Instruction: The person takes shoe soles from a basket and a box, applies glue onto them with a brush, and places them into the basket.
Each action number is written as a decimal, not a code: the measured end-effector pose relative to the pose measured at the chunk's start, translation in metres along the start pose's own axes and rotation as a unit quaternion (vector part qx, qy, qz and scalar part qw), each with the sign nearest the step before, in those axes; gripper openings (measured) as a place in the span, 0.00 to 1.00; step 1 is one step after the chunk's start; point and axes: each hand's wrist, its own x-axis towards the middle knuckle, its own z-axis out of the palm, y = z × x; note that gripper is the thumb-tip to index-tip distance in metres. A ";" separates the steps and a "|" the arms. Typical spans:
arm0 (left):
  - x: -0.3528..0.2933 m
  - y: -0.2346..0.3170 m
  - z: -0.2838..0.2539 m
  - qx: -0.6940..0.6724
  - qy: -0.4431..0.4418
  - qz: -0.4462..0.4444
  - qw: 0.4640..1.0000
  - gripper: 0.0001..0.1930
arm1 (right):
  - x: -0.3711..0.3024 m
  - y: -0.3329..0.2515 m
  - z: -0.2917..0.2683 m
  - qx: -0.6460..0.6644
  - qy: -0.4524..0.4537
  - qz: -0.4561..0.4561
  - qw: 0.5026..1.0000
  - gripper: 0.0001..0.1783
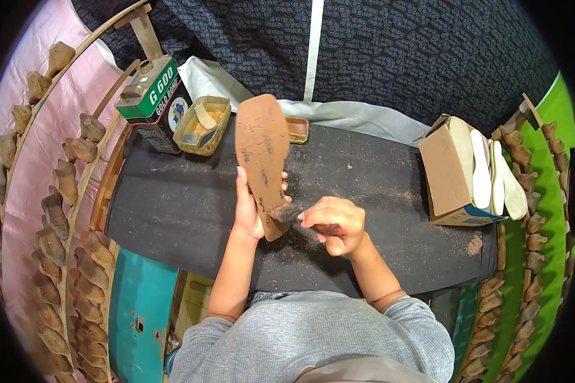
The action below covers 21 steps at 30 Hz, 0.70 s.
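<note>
My left hand [251, 207] grips a long brown shoe sole [262, 137] from beneath, its wide end pointing away from me. Dark smudges mark the sole's upper face. A few fingertips show at its right edge. My right hand [335, 223] is closed around the handle of a brush-like tool [290, 212], which has a dark, rough head and some red on the handle. The head rests against the narrow near end of the sole, at its right side. The tool's exact kind is blurred.
Crumbs lie scattered over the black-covered table [383, 191]. At the far left stand a green-and-black metal can [152, 102] and a yellowish tub [214, 142]; a small tray [298, 131] sits behind the sole. A cardboard box [447, 172] holds white soles. Racks of wooden shoe lasts [55, 214] flank both sides.
</note>
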 end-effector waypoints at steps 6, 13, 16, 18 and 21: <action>-0.008 -0.005 0.008 0.004 -0.032 -0.046 0.998 0.36 | 0.025 0.002 -0.006 -0.111 0.095 -0.068 0.987 0.13; -0.013 -0.013 -0.006 0.076 -0.059 -0.072 0.993 0.37 | 0.030 0.011 -0.006 -0.197 0.145 -0.055 0.968 0.25; -0.016 -0.015 -0.009 0.098 -0.040 -0.074 0.992 0.37 | 0.024 0.014 -0.004 -0.179 0.108 -0.041 0.977 0.24; -0.015 -0.015 -0.009 0.103 -0.020 -0.073 0.992 0.37 | 0.023 0.013 -0.003 -0.129 0.056 -0.066 0.988 0.22; -0.015 -0.016 -0.009 0.105 0.009 -0.065 0.992 0.37 | 0.027 0.012 -0.003 -0.164 0.066 -0.058 0.983 0.21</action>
